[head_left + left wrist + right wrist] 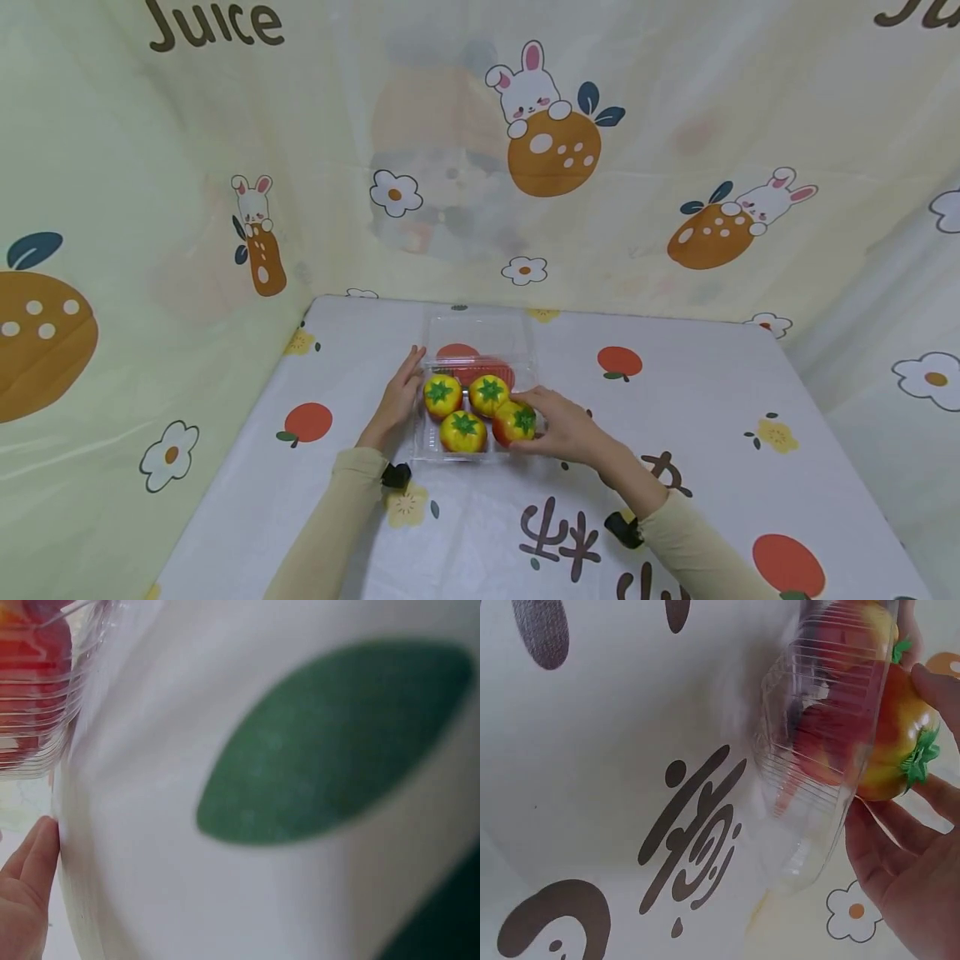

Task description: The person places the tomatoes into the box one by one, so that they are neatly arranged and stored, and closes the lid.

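Note:
A clear plastic clamshell box (442,457) lies on the table with its transparent lid (480,329) folded back. Several round red-and-yellow toy fruits with green leafy tops are in it, among them a rear left one (442,395), a rear right one (489,395) and a front left one (462,432). My right hand (562,427) grips the front right toy fruit (514,423), thumb and fingers around its sides. The right wrist view shows this fruit (896,742) partly above the box rim. My left hand (397,400) lies along the box's left side, fingers extended; contact is unclear.
The table (675,392) has a white cloth printed with fruit, flowers and dark lettering. A patterned curtain (450,233) hangs behind the table and at both sides. Dark wrist-worn devices show on the left wrist (396,476) and right wrist (624,530).

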The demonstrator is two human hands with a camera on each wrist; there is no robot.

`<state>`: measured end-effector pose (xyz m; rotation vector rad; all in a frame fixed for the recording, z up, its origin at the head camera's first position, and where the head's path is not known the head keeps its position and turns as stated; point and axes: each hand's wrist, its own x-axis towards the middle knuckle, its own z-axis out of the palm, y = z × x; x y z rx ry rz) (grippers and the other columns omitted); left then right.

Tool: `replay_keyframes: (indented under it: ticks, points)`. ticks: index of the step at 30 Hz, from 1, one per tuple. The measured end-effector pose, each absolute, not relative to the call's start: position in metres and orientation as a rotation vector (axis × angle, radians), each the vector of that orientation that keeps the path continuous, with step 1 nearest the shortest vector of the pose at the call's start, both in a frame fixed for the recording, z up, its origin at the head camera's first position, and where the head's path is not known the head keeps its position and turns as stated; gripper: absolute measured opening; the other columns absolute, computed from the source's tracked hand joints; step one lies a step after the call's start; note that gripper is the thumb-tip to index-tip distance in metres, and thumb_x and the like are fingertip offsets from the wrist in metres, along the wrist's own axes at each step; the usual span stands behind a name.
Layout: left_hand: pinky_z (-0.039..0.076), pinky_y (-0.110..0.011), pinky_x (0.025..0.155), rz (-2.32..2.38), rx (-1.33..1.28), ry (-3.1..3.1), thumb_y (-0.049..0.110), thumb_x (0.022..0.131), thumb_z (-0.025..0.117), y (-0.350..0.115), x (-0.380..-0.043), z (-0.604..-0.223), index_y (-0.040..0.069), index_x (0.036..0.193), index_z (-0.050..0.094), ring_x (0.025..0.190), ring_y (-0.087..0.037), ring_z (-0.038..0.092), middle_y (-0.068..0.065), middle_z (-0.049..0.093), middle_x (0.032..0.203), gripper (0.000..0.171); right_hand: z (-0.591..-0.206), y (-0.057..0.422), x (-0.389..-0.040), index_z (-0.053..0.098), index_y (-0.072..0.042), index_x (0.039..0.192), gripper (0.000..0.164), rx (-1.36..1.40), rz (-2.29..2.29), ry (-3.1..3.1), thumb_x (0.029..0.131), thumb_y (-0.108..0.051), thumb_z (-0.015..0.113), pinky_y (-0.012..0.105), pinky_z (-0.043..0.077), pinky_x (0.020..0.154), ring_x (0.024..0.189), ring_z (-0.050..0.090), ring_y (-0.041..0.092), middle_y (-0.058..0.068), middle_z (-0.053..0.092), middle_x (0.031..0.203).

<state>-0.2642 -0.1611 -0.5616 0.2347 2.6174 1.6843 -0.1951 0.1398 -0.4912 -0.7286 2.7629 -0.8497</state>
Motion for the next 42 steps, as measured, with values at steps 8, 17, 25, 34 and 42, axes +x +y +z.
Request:
replay_keyframes:
  ticks: [8,17,25,34,42]
  points:
    - [0.011,-0.05,0.12,1.696,0.232,2.612,0.015,0.102,0.033,-0.16,-0.264,-0.561,0.011,0.155,0.031,0.15,-0.027,0.013,-0.007,0.014,0.165,0.054,-0.498,0.133,-0.194,0.058,-0.015,0.137,0.074,-0.747,-0.632,2.862,0.077,-0.051,0.079,0.049,0.053,0.09,0.11,0.058,0.025,0.008,0.062,0.124]
    - [0.012,-0.049,0.12,1.706,0.246,2.611,0.011,0.102,0.034,-0.159,-0.264,-0.564,0.01,0.155,0.032,0.149,-0.029,0.017,-0.008,0.015,0.164,0.053,-0.502,0.13,-0.194,0.062,-0.014,0.133,0.065,-0.74,-0.628,2.887,0.08,-0.05,0.075,0.045,0.054,0.087,0.105,0.059,0.023,0.007,0.064,0.118]
    - [0.011,-0.049,0.12,1.703,0.242,2.61,0.012,0.102,0.034,-0.16,-0.264,-0.562,0.012,0.155,0.031,0.15,-0.027,0.014,-0.007,0.015,0.165,0.053,-0.504,0.13,-0.195,0.064,-0.011,0.129,0.054,-0.783,-0.622,2.932,0.086,-0.042,0.072,0.04,0.056,0.083,0.1,0.062,0.022,0.007,0.064,0.116]
    - [0.012,-0.048,0.12,1.71,0.255,2.617,0.012,0.102,0.034,-0.16,-0.263,-0.56,0.01,0.155,0.032,0.15,-0.027,0.014,-0.008,0.016,0.164,0.053,-0.504,0.13,-0.196,0.065,-0.011,0.127,0.051,-0.774,-0.609,2.96,0.087,-0.042,0.071,0.037,0.055,0.077,0.09,0.062,0.019,0.006,0.064,0.112]
    - [0.012,-0.049,0.12,1.702,0.26,2.629,0.01,0.102,0.034,-0.161,-0.264,-0.56,0.009,0.155,0.031,0.15,-0.028,0.014,-0.011,0.016,0.164,0.053,-0.506,0.13,-0.196,0.065,-0.01,0.127,0.051,-0.791,-0.592,2.969,0.088,-0.042,0.07,0.037,0.056,0.076,0.089,0.063,0.02,0.006,0.065,0.111]
